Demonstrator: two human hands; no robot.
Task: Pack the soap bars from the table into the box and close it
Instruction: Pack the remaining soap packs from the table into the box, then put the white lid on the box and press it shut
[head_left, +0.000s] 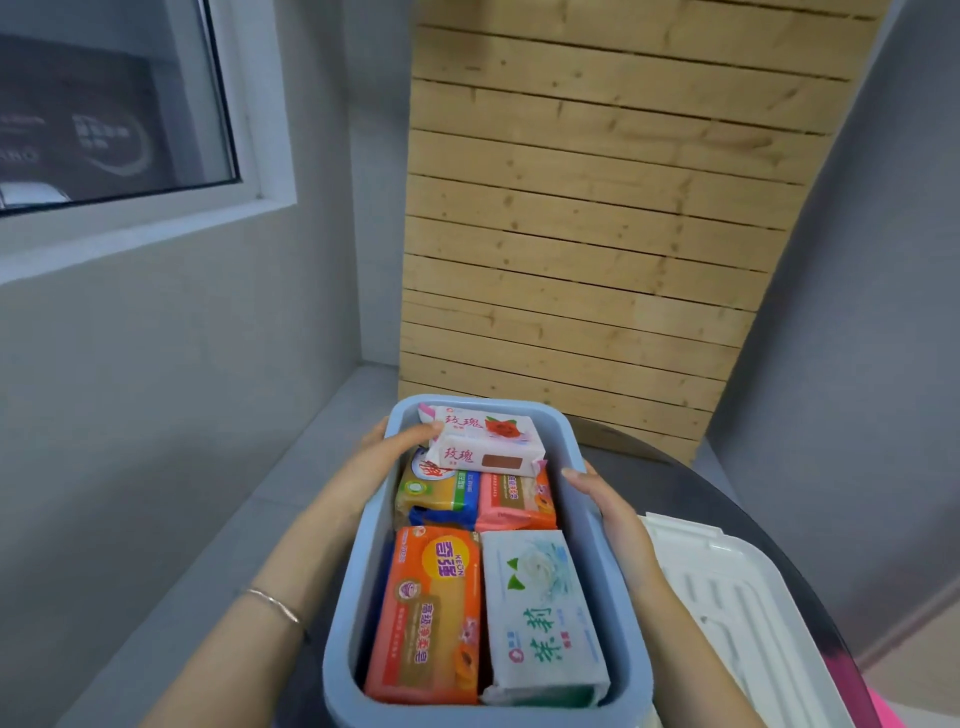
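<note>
An open blue plastic box (613, 597) sits in front of me on the dark round table (691, 488). Inside lie several wrapped soap bars: an orange one (426, 618) at the near left, a white and green one (543, 618) at the near right, a yellow one (434, 491) and a pink-orange one (514, 501) behind them. A pink rose-printed bar (483, 439) rests on top at the far end. My left hand (387, 454) reaches over the left rim, its fingers on that pink bar. My right hand (605, 501) grips the box's right rim.
The white box lid (727, 597) lies on the table just right of the box. A wooden slatted panel (597, 234) leans against the wall behind the table. Grey walls and a window (104, 114) are to the left.
</note>
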